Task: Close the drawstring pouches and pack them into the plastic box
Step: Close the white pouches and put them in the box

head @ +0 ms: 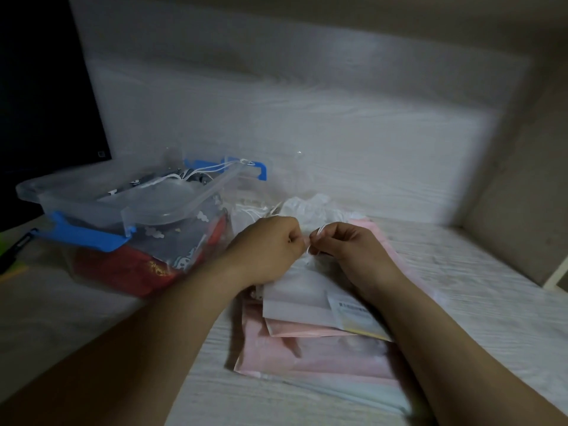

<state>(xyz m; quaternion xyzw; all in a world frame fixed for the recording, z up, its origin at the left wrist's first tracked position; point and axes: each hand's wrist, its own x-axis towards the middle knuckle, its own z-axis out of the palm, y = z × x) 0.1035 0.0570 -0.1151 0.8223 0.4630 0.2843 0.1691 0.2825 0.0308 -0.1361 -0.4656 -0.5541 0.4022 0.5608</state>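
A white drawstring pouch [295, 292] lies on top of a stack of pink pouches [310, 355] in the middle of the white table. My left hand [270, 245] and my right hand [349, 249] meet at the pouch's gathered top, each pinching its white cord [311, 241]. To the left stands the clear plastic box [101, 253] with blue latches. Red and dark patterned pouches fill it, and its clear lid [129, 192] rests loosely on top.
Crumpled white pouches [307, 207] lie just behind my hands. A dark screen [40, 96] stands at the far left behind the box. A wall corner rises at the right, and a black object [13, 250] lies at the left edge.
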